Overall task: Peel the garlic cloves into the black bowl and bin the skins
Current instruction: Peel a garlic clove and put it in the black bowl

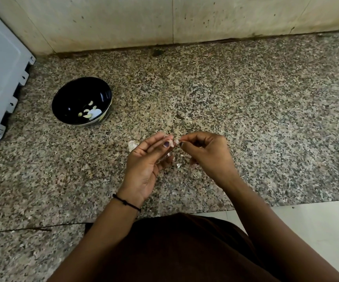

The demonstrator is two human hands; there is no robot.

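Pinching fingers [158, 139] half-hiding garlic clove [172, 142]

No readable text, label or number anywhere.

A single wide-angle camera on the person's head looks forward and steeply down at the counter [246, 98], from close above its near edge, facing the wall [123, 21] behind it.

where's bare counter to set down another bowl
Bare counter runs right of the right hand, back to the wall, and between the black bowl and the wall. It is crowded around the left hand, where garlic skins lie.
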